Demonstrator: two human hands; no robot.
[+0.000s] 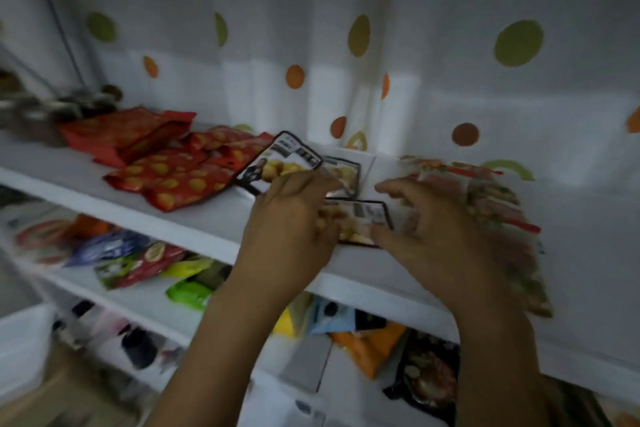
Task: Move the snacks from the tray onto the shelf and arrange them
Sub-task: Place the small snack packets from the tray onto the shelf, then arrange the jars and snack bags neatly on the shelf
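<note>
Well along, I judge: red crinkly foil snack packets and clear pink-printed bags lie on the white top shelf, while the left grip, its hold too blurred to tell, and the open-fingered right grip settle black-edged packets between them; no tray shows.

The scene is dim and underexposed, with a grey-blue cast. Behind the white shelf, pale brighter patches fall across the dotted curtain, so the light perhaps comes from in front. Below the shelf, the lower boards sit in shadow and smear into soft colour. Motion blur streaks the right hand and the packets to the right of it on the shelf; the left hand is softer-edged too. The black-edged packet on the shelf is sharpest. At the shelf's left end, objects blur, and its front edge slants with wide-angle distortion.
</note>
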